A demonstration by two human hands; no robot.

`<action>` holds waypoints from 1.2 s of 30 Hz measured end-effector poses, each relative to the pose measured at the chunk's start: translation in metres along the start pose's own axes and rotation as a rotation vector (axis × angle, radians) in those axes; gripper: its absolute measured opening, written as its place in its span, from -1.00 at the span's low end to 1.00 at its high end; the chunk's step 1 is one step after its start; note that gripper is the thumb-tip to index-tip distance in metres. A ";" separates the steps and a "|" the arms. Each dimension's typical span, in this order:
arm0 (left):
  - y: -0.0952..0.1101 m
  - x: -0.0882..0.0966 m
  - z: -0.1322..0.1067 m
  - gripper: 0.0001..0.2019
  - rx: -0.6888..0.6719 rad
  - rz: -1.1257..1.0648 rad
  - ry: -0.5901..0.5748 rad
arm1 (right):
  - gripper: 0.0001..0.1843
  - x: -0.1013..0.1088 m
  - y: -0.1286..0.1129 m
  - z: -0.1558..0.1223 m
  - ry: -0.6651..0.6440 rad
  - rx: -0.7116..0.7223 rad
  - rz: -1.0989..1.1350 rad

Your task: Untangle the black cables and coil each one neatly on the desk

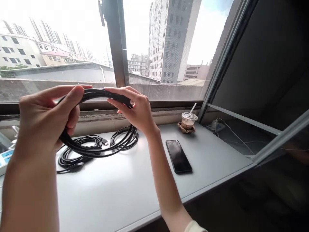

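I hold a coil of black cable up in front of the window with both hands. My left hand is wrapped round the coil's left side, thumb on top. On the coil's upper right, my right hand pinches the strands between thumb and fingers. The coil's lower loop hangs just above the grey table. Two more black cable coils lie flat on the table beneath and behind it, one with a plug end showing.
A black phone lies face up right of my right forearm. An iced drink cup with a straw stands by the window sill. A white power strip sits at the left edge. White cables lie at the right.
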State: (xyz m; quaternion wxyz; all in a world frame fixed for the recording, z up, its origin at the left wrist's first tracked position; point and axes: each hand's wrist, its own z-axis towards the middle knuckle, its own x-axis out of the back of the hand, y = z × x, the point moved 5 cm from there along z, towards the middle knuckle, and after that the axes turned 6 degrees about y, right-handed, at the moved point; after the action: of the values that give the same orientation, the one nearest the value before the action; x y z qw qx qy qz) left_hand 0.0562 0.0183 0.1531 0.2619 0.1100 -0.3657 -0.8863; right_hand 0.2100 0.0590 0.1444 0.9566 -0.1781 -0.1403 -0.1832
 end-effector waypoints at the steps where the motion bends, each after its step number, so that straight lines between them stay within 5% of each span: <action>1: 0.001 -0.003 -0.002 -0.74 -0.015 0.008 0.003 | -0.66 0.002 0.002 0.000 0.031 -0.023 0.029; 10: -0.004 -0.028 -0.009 -0.77 -0.017 -0.219 -0.182 | -0.73 0.025 0.015 0.000 0.133 -0.134 -0.057; 16: -0.001 -0.030 -0.017 -0.47 -0.058 0.150 -0.179 | -0.76 0.055 0.002 -0.007 0.613 -0.137 -0.138; 20: -0.004 -0.025 -0.022 -0.59 -0.049 0.378 -0.204 | -0.78 0.062 -0.021 -0.014 0.804 -0.061 -0.120; 25: -0.016 -0.016 -0.018 -0.67 0.117 0.129 -0.365 | -0.76 0.055 -0.023 -0.012 0.733 -0.084 -0.046; 32: -0.006 0.008 -0.009 -0.75 0.068 0.076 -0.193 | -0.55 0.035 0.005 -0.008 0.393 -0.391 0.168; 36: -0.006 0.006 -0.012 -0.75 0.077 0.096 -0.189 | -0.57 0.029 0.006 -0.007 0.349 -0.361 0.065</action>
State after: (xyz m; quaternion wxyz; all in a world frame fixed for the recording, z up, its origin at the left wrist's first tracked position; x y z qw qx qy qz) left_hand 0.0532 0.0113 0.1397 0.2639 0.0184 -0.4272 -0.8646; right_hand 0.2398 0.0529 0.1456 0.9243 -0.3162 0.0679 -0.2027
